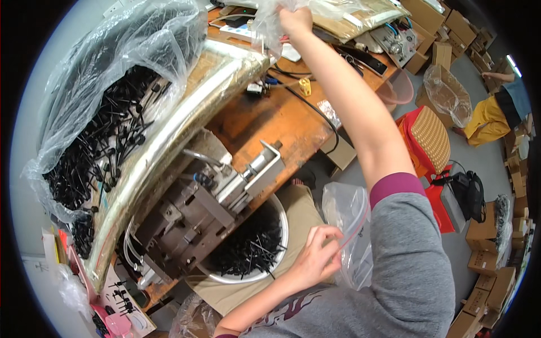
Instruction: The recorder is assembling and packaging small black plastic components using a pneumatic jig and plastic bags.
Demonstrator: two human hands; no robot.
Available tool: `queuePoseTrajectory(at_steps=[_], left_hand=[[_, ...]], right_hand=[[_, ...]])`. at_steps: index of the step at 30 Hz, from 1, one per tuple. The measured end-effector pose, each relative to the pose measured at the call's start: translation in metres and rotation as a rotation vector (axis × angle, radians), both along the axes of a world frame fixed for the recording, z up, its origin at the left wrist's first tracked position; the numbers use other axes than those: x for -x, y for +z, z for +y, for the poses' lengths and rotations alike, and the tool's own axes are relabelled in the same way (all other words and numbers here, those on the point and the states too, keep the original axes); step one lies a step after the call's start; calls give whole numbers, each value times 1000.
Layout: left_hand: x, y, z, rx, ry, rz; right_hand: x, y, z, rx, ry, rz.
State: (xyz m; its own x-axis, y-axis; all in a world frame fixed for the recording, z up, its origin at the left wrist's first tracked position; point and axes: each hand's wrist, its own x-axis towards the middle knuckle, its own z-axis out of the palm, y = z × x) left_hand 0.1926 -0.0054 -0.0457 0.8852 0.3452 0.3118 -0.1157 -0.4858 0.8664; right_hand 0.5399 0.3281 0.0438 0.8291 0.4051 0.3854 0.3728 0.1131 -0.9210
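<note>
My right hand [296,21] is far out at 12 o'clock, fingers curled, their tips hard to make out. Its bare forearm [341,84] slants toward 11 o'clock from my slightly bent elbow [386,149] at 3 o'clock. My left hand [316,256] sits nearer my body at 5 o'clock, fingers bent in a pinch, its forearm [253,307] rising from between 6 and 7 o'clock.

1 head-worn fisheye, facing down, near workbench [282,128]
</note>
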Motion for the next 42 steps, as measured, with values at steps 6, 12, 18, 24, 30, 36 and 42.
queuePoseTrajectory(at_steps=[6, 12, 18, 24, 30, 36, 42], left_hand=[[-6, -7, 14, 69, 4, -16], [-8, -12, 28, 138, -18, -12], [-8, -15, 31, 146, -64, -49], [-7, -19, 32, 191, -67, -28], [-5, -20, 29, 202, -70, -48], [-1, -21, 31, 204, -68, -37], [-1, -23, 31, 213, -61, -45]], right_hand=[[-12, -4, 46, 250, -213, -463], [19, 9, 24, -267, -81, -1162], [-44, -22, -4, 176, 38, -1382], [-29, -20, -22, 229, 109, -1690], [-45, -47, -10, 473, -139, -2007], [-41, -53, -16, 723, -320, -2038], [-30, -67, -13, 1512, -224, -1510]])
